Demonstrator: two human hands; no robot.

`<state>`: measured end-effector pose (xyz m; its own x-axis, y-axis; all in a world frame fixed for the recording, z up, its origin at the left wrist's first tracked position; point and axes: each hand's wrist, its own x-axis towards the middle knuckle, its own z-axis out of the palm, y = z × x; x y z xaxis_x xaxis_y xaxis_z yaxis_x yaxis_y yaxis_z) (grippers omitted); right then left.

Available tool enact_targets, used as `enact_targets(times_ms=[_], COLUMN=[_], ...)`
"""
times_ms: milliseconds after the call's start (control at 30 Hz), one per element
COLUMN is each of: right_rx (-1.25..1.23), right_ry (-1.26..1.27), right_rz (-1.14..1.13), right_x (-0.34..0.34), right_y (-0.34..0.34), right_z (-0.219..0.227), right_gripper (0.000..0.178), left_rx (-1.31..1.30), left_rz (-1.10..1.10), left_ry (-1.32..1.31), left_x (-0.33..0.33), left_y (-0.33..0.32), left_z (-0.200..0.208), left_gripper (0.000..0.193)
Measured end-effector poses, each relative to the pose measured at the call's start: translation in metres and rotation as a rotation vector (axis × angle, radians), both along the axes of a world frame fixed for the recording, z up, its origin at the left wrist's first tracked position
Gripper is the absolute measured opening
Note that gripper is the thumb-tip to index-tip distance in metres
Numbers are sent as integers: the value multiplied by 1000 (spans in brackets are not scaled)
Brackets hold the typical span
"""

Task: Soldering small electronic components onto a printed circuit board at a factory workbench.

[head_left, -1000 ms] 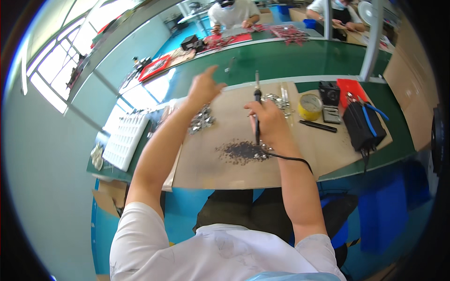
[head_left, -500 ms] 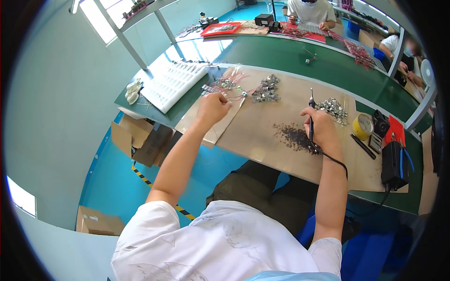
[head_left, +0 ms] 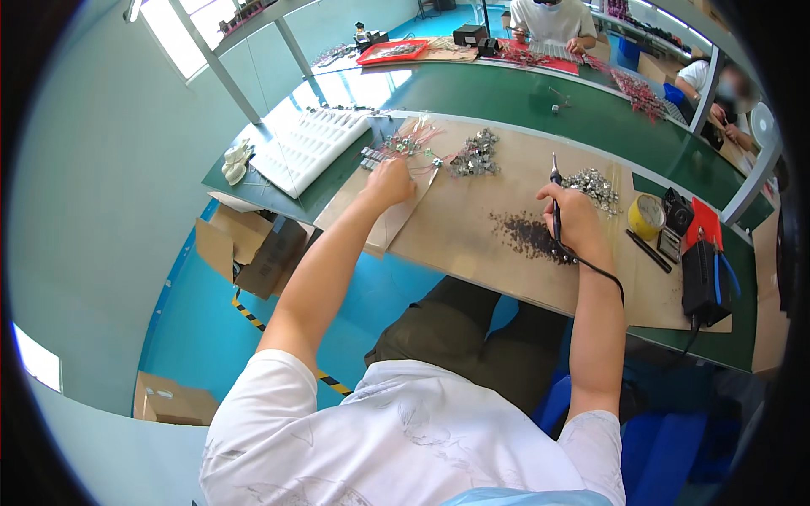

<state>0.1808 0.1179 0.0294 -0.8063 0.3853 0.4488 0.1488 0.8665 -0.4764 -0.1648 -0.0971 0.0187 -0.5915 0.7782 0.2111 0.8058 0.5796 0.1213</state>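
My right hand [head_left: 575,221] is wrapped around a soldering iron [head_left: 556,198], its tip pointing up and away and its black cord trailing along my wrist. Beneath that hand lies a scatter of small dark parts [head_left: 531,236], with a heap of small silvery parts [head_left: 594,189] just beyond. My left hand [head_left: 391,179] is at the near edge of a pile of small wired parts [head_left: 412,143] with red and white leads. Its fingers are curled together, and whatever is between them is hidden. A pile of grey metal parts [head_left: 476,153] sits right of it.
A white slotted tray [head_left: 308,150] lies at the left, beside pale gloves [head_left: 238,162]. At the right are a yellow tape roll [head_left: 646,216], black tweezers-like tool [head_left: 649,251], a black box [head_left: 705,282] and blue-handled pliers [head_left: 727,274]. Two people work across the bench.
My left hand has moved slightly away from me, closer into the wired parts. The right hand still holds the soldering iron, nearly unmoved. The whole view has shifted a little.
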Motion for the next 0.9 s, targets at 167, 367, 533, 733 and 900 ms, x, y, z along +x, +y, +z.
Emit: enact_targets(times_ms=[167,367,533,733,900], right_rx=[6,-9,-17,5,-1], right_ry=[27,-6,-31,66,163], right_rz=[22,14,-1,28,-1], right_x=[-3,3,1,3,4], right_y=[4,10,-1,7,12], right_z=[-5,-11,1,-5,-4], right_gripper=[29,27,27,31,33], left_rx=[-102,336,919,601,270], left_rz=[-41,-70,49,-236,-550], left_ry=[-73,-895,-1474,-1148,-860], left_x=[-8,27,29,58,82], left_y=[0,-15,-32,-26,-15], left_z=[7,43,50,60,43], left_gripper=[30,30,29,26,23])
